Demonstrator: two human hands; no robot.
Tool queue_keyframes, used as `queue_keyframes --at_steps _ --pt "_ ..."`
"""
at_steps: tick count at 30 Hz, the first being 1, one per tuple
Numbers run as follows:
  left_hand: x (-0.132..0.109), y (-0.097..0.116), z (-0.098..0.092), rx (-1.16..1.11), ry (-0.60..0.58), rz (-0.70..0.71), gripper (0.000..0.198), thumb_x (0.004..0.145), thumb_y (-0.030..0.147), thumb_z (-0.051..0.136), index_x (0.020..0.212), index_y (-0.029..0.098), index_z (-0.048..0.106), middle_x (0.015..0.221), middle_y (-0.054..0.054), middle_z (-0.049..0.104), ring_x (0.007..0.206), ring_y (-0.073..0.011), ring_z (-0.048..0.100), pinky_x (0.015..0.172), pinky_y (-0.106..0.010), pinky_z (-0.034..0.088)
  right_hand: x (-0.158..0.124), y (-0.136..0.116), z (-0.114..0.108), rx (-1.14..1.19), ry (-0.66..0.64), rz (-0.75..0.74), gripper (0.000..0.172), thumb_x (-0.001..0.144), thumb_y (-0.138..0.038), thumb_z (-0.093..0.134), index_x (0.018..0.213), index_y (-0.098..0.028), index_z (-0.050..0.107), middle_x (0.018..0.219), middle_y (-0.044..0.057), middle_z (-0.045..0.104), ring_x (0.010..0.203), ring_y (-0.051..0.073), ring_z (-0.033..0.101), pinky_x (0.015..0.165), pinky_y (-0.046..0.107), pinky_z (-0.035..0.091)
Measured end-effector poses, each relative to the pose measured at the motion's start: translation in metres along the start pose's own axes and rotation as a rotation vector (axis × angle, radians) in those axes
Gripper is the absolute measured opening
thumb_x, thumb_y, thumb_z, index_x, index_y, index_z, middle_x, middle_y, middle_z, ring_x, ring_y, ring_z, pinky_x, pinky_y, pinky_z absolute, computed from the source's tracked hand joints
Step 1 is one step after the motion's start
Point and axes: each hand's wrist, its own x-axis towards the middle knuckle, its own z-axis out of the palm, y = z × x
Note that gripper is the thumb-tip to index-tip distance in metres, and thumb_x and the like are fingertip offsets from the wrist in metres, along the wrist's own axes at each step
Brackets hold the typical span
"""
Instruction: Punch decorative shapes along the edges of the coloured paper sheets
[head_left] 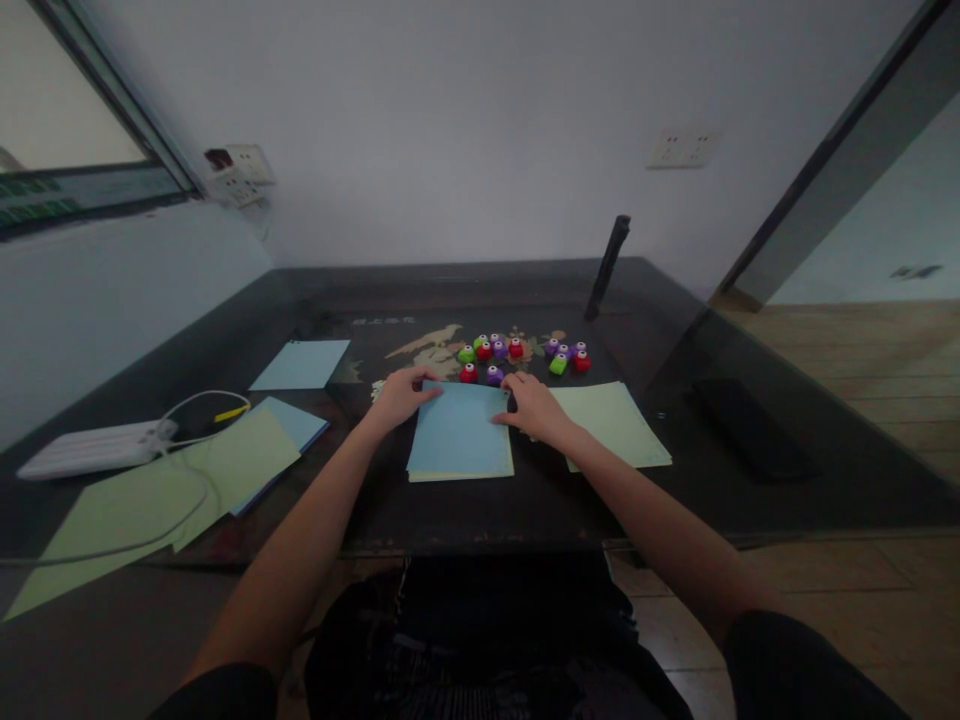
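A neat stack of paper sheets (460, 432) lies on the dark table in front of me, a blue sheet on top and pale green edges showing beneath. My left hand (403, 396) grips its upper left corner, thumb over the blue paper. On the opposite side, my right hand (537, 408) holds the upper right edge, thumb and curled fingers against the sheets. Just behind the stack stand small red, green and purple toy-like pieces with eye shapes, such as a red piece (468, 374) and a purple piece (495, 376).
Pale green sheets (615, 425) lie on the right, near a dark flat object (750, 430). A blue sheet (304, 364), more green sheets (135, 500), a white power strip (97, 449) with cables and a yellow object (231, 413) occupy the left. A black upright object (607, 268) stands behind.
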Motion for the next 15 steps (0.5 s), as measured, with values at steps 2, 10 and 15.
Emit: queue_keyframes --at_steps 2,10,15 --pt "0.001 0.0 0.0 -0.171 0.008 -0.064 0.02 0.067 0.032 0.069 0.08 0.017 0.064 0.076 -0.003 0.066 0.071 -0.0176 0.059 0.065 -0.029 0.044 0.001 0.002 -0.003 0.135 0.021 0.027 0.029 0.069 -0.028 0.072 0.09 -0.016 0.056 0.094 0.008 0.061 0.087 0.022 0.056 0.075 0.035 0.044" --pt "0.0 0.004 0.003 -0.605 0.121 -0.201 0.036 0.06 0.038 0.077 0.084 0.015 0.062 0.073 -0.001 0.067 0.064 -0.0153 0.06 0.06 -0.026 0.047 0.003 0.01 -0.007 0.974 -0.158 0.193 0.017 0.073 -0.029 0.066 0.076 -0.016 0.055 0.061 0.0 0.062 0.05 0.011 0.055 0.05 0.024 0.039" --pt "-0.001 0.008 0.005 -0.667 0.124 -0.214 0.043 0.059 0.042 0.078 0.087 0.014 0.062 0.075 -0.002 0.069 0.065 -0.0158 0.062 0.061 -0.026 0.049 0.004 0.011 -0.01 1.042 -0.096 0.232 0.019 0.07 -0.028 0.07 0.071 -0.015 0.056 0.053 -0.001 0.06 0.044 0.009 0.05 0.045 0.022 0.034"
